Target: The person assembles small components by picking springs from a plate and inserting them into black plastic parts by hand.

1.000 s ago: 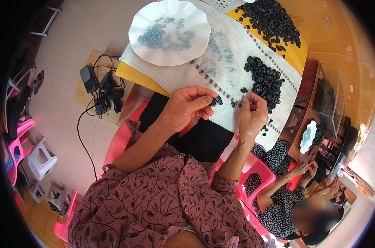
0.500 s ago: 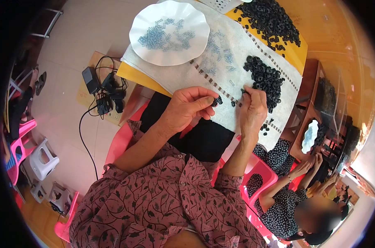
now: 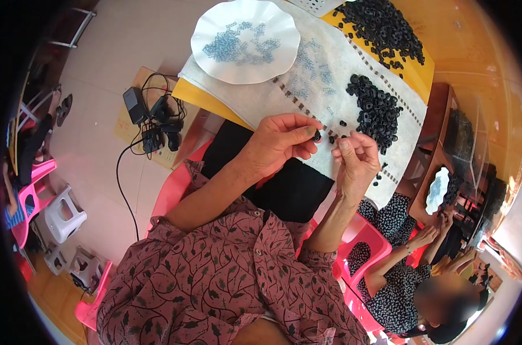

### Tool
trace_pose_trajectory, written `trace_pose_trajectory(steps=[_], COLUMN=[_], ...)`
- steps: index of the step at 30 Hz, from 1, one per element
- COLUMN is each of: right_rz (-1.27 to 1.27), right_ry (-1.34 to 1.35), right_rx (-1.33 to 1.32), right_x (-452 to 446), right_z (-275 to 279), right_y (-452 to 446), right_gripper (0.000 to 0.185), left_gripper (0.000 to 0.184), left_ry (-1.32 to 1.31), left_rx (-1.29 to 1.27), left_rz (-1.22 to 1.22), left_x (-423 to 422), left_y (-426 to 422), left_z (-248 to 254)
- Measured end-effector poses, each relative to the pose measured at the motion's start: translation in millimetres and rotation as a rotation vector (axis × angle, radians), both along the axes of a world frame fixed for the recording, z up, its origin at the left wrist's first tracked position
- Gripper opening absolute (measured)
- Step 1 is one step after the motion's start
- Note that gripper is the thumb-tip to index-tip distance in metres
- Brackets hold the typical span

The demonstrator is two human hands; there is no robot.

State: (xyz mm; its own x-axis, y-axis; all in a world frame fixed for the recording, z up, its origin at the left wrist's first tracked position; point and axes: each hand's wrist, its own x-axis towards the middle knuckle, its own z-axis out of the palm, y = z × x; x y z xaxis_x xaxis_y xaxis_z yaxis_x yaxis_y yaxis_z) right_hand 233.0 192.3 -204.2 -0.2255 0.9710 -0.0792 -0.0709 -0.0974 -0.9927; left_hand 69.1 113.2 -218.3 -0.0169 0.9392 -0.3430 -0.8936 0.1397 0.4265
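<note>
My left hand (image 3: 281, 142) pinches a small black ring-like part (image 3: 316, 135) between thumb and fingertips. Close beside it is my right hand (image 3: 357, 161), its thumb and index finger drawn together; whatever they hold is too small to make out. Both hands are over the near edge of a white towel (image 3: 255, 103) with brown dashed stripes. A pile of small black parts (image 3: 377, 112) lies on the towel just beyond my right hand, and a few loose ones are by the fingertips. Tiny clear-blue pieces (image 3: 307, 69) are scattered on the towel.
A white wavy-rimmed plate (image 3: 206, 29) holds more clear-blue pieces. Another black heap (image 3: 384, 29) lies on the yellow tabletop near a white basket (image 3: 315, 4). Cables and adapters (image 3: 154, 118) lie at left. A co-worker (image 3: 396, 287) sits on the right, and stools (image 3: 65, 215) stand far left.
My right hand has drawn back from the edge of the black pile toward my left hand. The left still pinches the black part. The whole view has shifted slightly.
</note>
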Motion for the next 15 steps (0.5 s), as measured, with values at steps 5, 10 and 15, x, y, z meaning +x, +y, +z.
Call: trace_pose_trajectory(steps=[5,10,15], right_rz=[0.052,0.081,0.058], right_ry=[0.123,0.105,0.063], right_rx=[-0.084,-0.082,-0.071], right_x=[2.0,-3.4,-6.6], right_z=[-4.6,6.0,12.3], right_y=[-10.7,-19.5,-24.7], right_gripper=[0.018,0.02,0.015], left_gripper=[0.021,0.022,0.023], left_ry=[-0.008,-0.046,-0.075], left_rx=[0.01,0.04,0.043], left_rz=[-0.015,-0.007,0.016], left_x=[6.8,9.0,11.4], left_y=[4.2,5.6,4.6], left_z=[-1.6,-3.6,-5.1])
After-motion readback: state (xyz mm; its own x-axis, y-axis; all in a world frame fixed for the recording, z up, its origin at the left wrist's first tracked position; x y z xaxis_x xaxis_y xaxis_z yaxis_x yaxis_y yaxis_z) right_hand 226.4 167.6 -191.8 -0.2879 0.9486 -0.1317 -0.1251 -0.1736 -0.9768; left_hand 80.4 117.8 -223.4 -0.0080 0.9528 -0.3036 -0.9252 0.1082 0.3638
